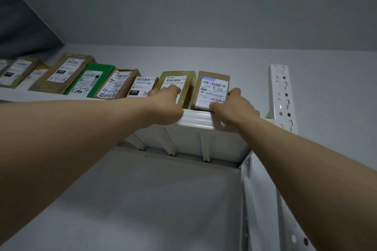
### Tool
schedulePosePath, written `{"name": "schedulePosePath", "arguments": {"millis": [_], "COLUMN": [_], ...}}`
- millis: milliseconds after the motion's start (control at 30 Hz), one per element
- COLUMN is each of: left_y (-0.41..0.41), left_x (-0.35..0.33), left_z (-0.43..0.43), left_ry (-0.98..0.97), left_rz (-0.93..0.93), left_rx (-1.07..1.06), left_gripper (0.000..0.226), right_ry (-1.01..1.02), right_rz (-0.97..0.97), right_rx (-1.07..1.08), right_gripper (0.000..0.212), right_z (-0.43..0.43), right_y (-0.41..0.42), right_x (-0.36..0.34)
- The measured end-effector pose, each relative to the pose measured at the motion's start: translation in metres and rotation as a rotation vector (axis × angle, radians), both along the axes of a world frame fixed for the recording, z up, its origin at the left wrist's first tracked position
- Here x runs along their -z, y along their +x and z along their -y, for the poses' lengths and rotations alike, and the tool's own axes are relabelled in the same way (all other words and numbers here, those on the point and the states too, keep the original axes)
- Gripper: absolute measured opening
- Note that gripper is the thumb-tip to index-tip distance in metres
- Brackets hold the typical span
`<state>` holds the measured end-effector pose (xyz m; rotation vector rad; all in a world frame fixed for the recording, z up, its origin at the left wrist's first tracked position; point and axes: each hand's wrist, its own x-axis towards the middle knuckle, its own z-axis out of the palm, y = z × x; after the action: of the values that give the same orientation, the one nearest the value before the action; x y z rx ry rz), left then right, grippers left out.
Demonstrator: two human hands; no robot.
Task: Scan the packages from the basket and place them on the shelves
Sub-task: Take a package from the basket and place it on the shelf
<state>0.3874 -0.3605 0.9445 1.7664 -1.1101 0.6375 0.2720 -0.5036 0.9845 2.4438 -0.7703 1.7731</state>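
I look up at the top white shelf [195, 119]. A row of labelled packages stands along its front edge. At the right end stands a small brown box [214, 85] with a white barcode label. My right hand [230, 106] holds its lower right corner, thumb on the label's bottom edge. Beside it on the left stands a tape-wrapped olive package [175, 79]. My left hand [165, 104] presses against its front, fingers laid over the label. The basket and the scanner are out of view.
Further left stand a white-labelled "070" parcel [142, 86], a brown box [118, 83], a green package [91, 79] and several brown parcels [63, 73]. A perforated white upright [280, 91] rises right of the boxes. The ceiling is close above.
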Motion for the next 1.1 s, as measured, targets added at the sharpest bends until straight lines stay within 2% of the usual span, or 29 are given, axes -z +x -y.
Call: {"name": "schedulePosePath", "arguments": {"millis": [167,400,633,900,1100], "left_y": [0.002,-0.008,-0.009,-0.019,-0.024], "left_x": [-0.003,-0.002,-0.005,0.001,0.011], "left_z": [0.005,0.013,0.013,0.015,0.009], "left_ry": [0.034,0.104,0.144,0.136,0.115], "left_rz": [0.036,0.214,0.259,0.239,0.222], "left_rx": [-0.036,-0.094,-0.155,-0.161,-0.159], "left_gripper": [0.091,0.071,0.050,0.056,0.066], "right_ry": [-0.028,-0.027,-0.033,-0.087,-0.260], "right_rz": [0.013,0.086,0.069,0.127,0.167], "right_rx": [0.053,0.109,0.107,0.099,0.060], "right_gripper": [0.050,0.055,0.058,0.059,0.035], "right_z": [0.003,0.002,0.001,0.007,-0.008], "right_y": [0.007,0.015,0.016,0.010,0.001], "right_x": [-0.001,-0.003,-0.005,0.001,0.031]}}
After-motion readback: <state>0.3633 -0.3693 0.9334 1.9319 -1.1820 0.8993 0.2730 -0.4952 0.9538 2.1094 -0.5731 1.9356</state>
